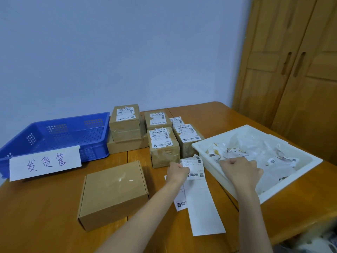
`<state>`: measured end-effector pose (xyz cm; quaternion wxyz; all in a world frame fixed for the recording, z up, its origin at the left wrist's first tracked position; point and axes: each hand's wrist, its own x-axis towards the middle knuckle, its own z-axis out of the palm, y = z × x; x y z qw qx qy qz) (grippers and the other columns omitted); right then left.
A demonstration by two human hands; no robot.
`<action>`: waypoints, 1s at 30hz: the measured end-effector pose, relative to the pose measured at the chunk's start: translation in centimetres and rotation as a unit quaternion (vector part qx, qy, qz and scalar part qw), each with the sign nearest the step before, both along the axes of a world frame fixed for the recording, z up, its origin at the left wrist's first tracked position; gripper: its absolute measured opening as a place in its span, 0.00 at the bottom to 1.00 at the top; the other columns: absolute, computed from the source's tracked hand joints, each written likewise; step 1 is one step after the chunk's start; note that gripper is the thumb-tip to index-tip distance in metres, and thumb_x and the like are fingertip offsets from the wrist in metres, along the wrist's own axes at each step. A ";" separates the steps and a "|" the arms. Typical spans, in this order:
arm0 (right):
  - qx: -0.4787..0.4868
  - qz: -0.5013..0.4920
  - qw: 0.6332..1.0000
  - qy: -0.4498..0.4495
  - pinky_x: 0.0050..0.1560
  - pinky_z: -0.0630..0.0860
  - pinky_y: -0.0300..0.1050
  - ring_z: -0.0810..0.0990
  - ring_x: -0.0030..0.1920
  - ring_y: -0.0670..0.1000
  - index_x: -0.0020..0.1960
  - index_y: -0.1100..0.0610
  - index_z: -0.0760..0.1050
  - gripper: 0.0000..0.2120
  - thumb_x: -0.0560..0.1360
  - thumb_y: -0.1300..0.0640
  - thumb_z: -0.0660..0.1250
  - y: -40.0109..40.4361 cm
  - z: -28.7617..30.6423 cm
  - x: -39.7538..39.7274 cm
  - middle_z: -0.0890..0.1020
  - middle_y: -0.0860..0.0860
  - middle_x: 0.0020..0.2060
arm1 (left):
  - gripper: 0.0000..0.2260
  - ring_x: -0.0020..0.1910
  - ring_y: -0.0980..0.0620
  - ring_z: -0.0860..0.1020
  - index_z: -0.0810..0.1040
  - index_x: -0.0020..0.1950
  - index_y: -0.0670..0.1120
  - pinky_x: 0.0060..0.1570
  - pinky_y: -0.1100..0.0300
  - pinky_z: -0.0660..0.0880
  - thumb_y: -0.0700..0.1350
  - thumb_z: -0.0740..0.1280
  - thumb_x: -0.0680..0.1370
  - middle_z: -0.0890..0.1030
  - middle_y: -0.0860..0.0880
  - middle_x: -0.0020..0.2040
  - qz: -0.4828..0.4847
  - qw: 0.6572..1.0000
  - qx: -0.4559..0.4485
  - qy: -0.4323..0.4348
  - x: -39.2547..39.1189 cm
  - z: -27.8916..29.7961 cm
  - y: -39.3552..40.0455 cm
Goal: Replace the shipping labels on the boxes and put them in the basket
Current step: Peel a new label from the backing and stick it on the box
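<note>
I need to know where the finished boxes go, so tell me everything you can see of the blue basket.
The blue basket is a shallow rectangular plastic crate with perforated walls and floor. It sits upright at the table's far left against the wall, and no boxes show inside. A white paper sign with purple handwritten characters leans on its front wall. Its right end stands close by the stack of cardboard boxes. Neither hand touches it.

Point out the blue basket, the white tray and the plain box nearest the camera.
Blue basket (54,141): head view, on its perforated floor.
White tray (206,152): head view, on its near-left wall.
Plain box (114,190): head view, middle of its unlabelled lid.
</note>
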<state>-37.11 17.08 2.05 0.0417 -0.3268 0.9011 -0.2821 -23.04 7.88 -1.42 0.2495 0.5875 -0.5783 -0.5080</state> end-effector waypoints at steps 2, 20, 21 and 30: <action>-0.023 -0.011 1.000 -0.018 0.58 0.60 0.50 0.69 0.58 0.55 0.45 0.46 0.80 0.10 0.76 0.45 0.62 0.1 0.1 0.1 0.76 0.50 0.44 | 0.09 0.42 0.53 0.70 0.70 0.59 0.42 0.40 0.59 0.70 0.39 0.64 0.80 0.74 0.45 0.58 -0.002 1.000 0.011 0.001 0.1 -0.1 0.0; -0.142 0.286 0.948 -0.020 0.53 0.74 0.45 0.75 0.54 0.46 0.49 0.49 0.77 0.08 0.73 0.60 0.70 -3.0 -3.1 7.9 0.77 0.45 0.50 | 0.12 0.46 0.48 0.79 0.85 0.44 0.51 0.45 0.60 0.77 0.37 0.65 0.80 0.83 0.46 0.46 0.044 0.989 0.001 0.143 3.2 0.0 0.8; -0.142 0.277 0.950 -0.027 0.53 0.74 0.44 0.75 0.55 0.46 0.51 0.49 0.76 0.11 0.72 0.59 0.71 -3.1 -3.7 7.9 0.77 0.44 0.51 | 0.11 0.47 0.48 0.80 0.85 0.45 0.50 0.45 0.61 0.77 0.37 0.66 0.80 0.84 0.46 0.48 0.044 0.987 0.008 0.155 3.4 0.2 0.9; -0.167 0.254 0.950 -0.075 0.52 0.72 0.41 0.76 0.55 0.47 0.51 0.49 0.76 0.15 0.68 0.60 0.76 -3.2 -5.1 6.6 0.77 0.45 0.49 | 0.11 0.43 0.49 0.81 0.83 0.57 0.40 0.36 0.66 0.79 0.35 0.62 0.81 0.86 0.42 0.50 0.007 0.981 0.074 0.178 4.1 1.0 0.9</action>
